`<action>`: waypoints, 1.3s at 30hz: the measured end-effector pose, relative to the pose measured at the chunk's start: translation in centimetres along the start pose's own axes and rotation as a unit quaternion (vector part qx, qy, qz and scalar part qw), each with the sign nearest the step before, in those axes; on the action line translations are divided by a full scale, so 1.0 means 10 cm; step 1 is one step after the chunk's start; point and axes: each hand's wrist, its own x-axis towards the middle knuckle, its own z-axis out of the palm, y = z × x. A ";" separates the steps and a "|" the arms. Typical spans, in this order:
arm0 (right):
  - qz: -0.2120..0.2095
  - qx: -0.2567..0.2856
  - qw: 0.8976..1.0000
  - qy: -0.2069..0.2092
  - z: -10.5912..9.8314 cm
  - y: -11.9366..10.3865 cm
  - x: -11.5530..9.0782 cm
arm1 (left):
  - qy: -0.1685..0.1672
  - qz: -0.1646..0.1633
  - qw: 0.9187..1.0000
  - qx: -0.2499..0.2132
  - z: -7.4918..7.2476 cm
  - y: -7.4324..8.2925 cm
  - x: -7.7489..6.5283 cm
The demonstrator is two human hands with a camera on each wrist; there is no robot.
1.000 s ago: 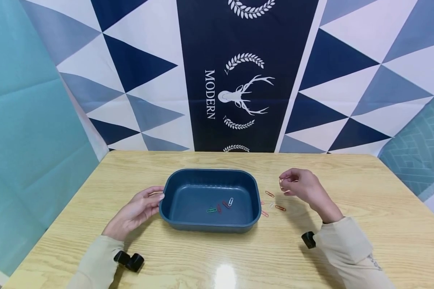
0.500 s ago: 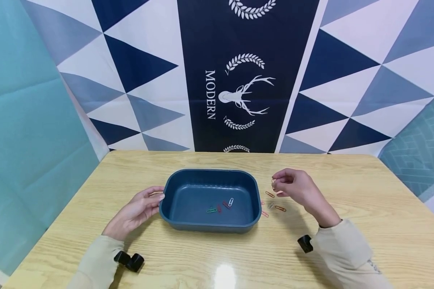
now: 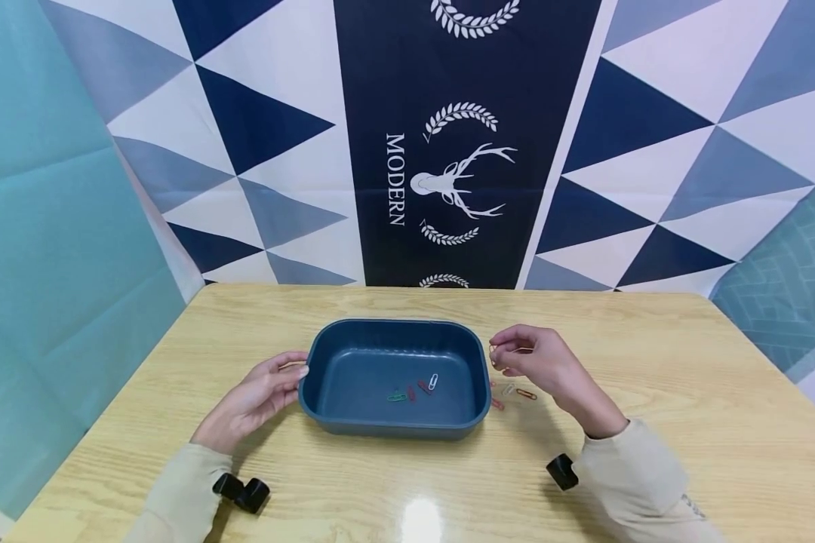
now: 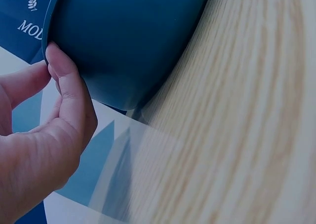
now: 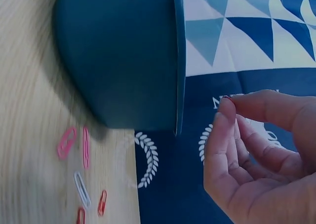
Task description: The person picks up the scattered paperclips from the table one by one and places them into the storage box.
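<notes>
A dark blue rectangular plastic basin (image 3: 397,431) stands on the table, with several paper clips inside: a green one (image 3: 397,397), a white one (image 3: 433,381) and red ones. My left hand (image 3: 261,396) pinches the basin's left rim between thumb and finger, as the left wrist view shows. Just right of the opposite rim, my right hand (image 3: 533,358) pinches a small reddish-orange paper clip, mostly hidden by the fingertips (image 5: 227,108). Below that hand lie pink clips (image 5: 85,147), a white clip (image 5: 82,189) and red-orange clips (image 5: 101,202) on the tabletop.
The wooden table (image 3: 353,490) ends at the back against a patterned cloth (image 3: 448,151) of triangles and a deer head. A teal cloth (image 3: 61,264) hangs on the left. Each cuff bears a small black device (image 3: 562,471).
My right hand has moved left and slightly nearer, carrying the pinched clip towards the basin's right rim. It now covers one orange clip on the table. The left hand and basin have stayed put.
</notes>
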 end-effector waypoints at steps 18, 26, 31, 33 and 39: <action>-0.019 0.050 0.997 -0.055 0.30 -0.06 -0.05 | 0.012 -0.004 1.000 -0.011 0.00 0.02 -0.02; -0.019 0.040 0.997 -0.062 0.32 -0.04 -0.06 | 0.004 -0.004 1.000 -0.007 0.01 0.01 -0.02; -0.026 0.032 0.997 -0.062 0.30 -0.04 -0.06 | 0.010 -0.002 1.000 -0.017 0.01 0.01 -0.02; -0.025 0.030 0.997 -0.064 0.30 -0.04 -0.06 | 0.006 -0.002 1.000 -0.021 0.01 0.01 -0.02; -0.021 0.029 0.997 -0.067 0.30 -0.03 -0.07 | -0.005 0.003 1.000 -0.025 0.00 0.00 -0.01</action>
